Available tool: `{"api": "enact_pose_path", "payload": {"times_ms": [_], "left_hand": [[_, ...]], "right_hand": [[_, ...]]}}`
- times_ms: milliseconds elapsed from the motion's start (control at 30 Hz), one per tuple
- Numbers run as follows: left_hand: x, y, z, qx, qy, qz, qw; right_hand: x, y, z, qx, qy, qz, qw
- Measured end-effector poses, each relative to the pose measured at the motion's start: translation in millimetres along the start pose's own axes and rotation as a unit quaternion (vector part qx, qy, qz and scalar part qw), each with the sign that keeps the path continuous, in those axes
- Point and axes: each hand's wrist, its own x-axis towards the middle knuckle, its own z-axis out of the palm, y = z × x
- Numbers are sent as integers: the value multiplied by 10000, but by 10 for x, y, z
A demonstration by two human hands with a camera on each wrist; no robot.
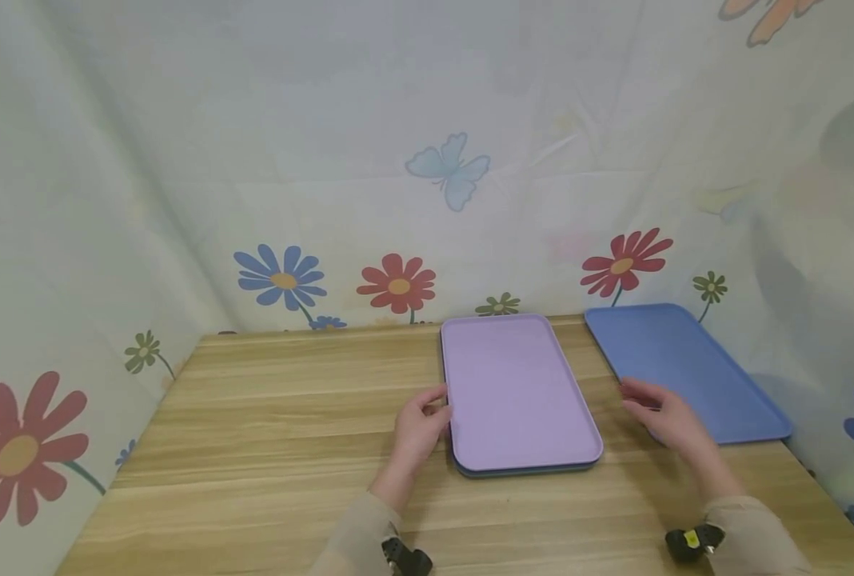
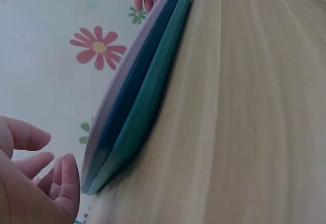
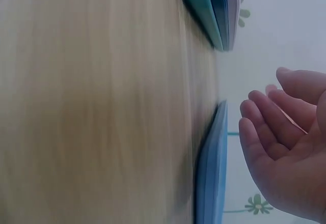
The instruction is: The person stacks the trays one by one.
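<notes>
A light purple tray (image 1: 516,392) tops a stack on the table. Beneath it, the left wrist view shows a dark blue tray (image 2: 136,89) and a green tray (image 2: 147,112). My left hand (image 1: 420,428) is beside the stack's left edge, fingers loosely bent and holding nothing; in the left wrist view a small gap seems to part the fingertips from the trays. To the right lies a separate blue tray (image 1: 686,372). My right hand (image 1: 668,416) hovers by that tray's left edge, fingers relaxed, nothing in them.
The wood-grain table (image 1: 290,416) stretches left of the stack and in front of it. A white cloth (image 1: 341,160) printed with flowers and a butterfly hangs behind and at both sides. Dark devices are strapped at both wrists.
</notes>
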Motion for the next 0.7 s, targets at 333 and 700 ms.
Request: {"api": "enact_pose_path", "payload": {"times_ms": [333,700], "left_hand": [[-131,213,176,-193,-131,651,9976],[-304,269,492,-628,-601,571,9946]], "right_hand": [[-124,122,-112,-456,171,-82,9988],[-224,293,-209,-731,227,-568,9954]]}}
